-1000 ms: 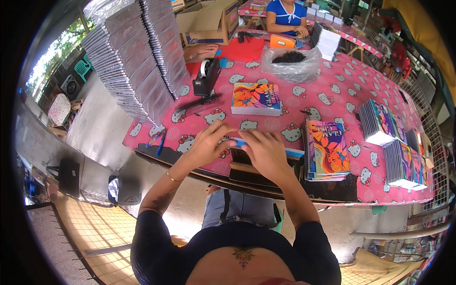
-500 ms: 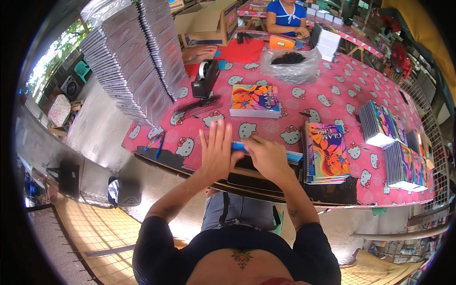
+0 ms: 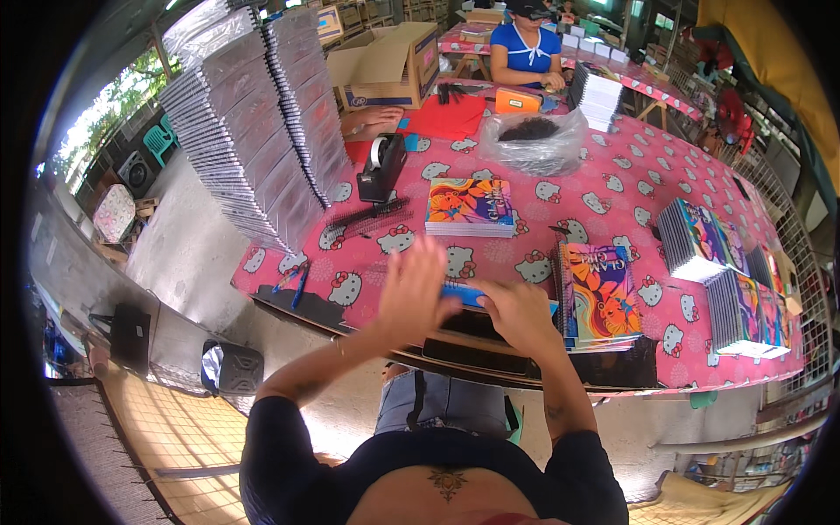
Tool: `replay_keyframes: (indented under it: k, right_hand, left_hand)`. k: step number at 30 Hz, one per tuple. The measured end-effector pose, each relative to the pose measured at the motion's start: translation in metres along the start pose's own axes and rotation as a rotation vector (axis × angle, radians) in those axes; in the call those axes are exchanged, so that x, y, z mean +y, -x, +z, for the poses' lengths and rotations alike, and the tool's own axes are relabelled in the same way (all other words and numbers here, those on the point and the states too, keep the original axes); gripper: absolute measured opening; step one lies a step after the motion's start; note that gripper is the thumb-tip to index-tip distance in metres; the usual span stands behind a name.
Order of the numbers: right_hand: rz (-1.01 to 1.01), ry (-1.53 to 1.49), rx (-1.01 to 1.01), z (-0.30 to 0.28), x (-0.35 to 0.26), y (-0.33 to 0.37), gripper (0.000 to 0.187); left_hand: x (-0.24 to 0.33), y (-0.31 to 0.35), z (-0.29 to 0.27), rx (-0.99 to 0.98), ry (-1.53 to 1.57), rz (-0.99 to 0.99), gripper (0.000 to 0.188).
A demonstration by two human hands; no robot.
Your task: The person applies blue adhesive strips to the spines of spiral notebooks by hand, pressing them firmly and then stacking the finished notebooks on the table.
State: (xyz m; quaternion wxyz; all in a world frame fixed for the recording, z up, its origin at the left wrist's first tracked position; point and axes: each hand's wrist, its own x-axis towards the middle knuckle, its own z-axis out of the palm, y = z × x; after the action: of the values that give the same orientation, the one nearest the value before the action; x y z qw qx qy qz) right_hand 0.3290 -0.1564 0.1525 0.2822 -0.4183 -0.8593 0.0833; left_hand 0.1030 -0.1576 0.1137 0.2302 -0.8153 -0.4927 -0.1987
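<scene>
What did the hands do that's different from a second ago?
The left hand uncurled: its fingers were bent beside the blue strip, and now they are stretched out, though blurred. The whole picture sits a little lower, seemingly from the camera tilting. The right hand stays at the strip; the notebook pile and tape dispenser stay put.

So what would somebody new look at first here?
Probably the tall twin stacks of grey, plastic-wrapped spiral books, towering at the left of the bright pink tablecloth with white cat faces. Next, maybe the orange-and-purple spiral notebooks piled near its front edge, right of the person's bare right hand. The blurred left hand might catch the eye too, beside a narrow blue strip.
</scene>
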Motion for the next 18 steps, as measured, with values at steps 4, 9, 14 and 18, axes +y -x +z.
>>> replay_keyframes:
  k: [4, 9, 14, 18]
  right_hand:
    - [0.014, -0.002, 0.002, 0.001, 0.002, 0.003, 0.032]
    - [0.076, 0.043, -0.063, -0.003, -0.001, -0.001, 0.04]
    - [0.118, 0.027, -0.027, 0.004, 0.008, 0.0, 0.051]
    - [-0.002, 0.079, 0.112, -0.011, -0.002, 0.01, 0.067]
  left_hand:
    - [0.019, 0.013, -0.006, -0.309, 0.128, 0.18, 0.081]
    - [0.002, -0.039, -0.001, 0.114, -0.05, -0.039, 0.084]
    - [0.035, 0.037, 0.021, -0.088, 0.301, 0.336, 0.073]
    - [0.016, -0.031, 0.001, -0.063, 0.11, 0.107, 0.077]
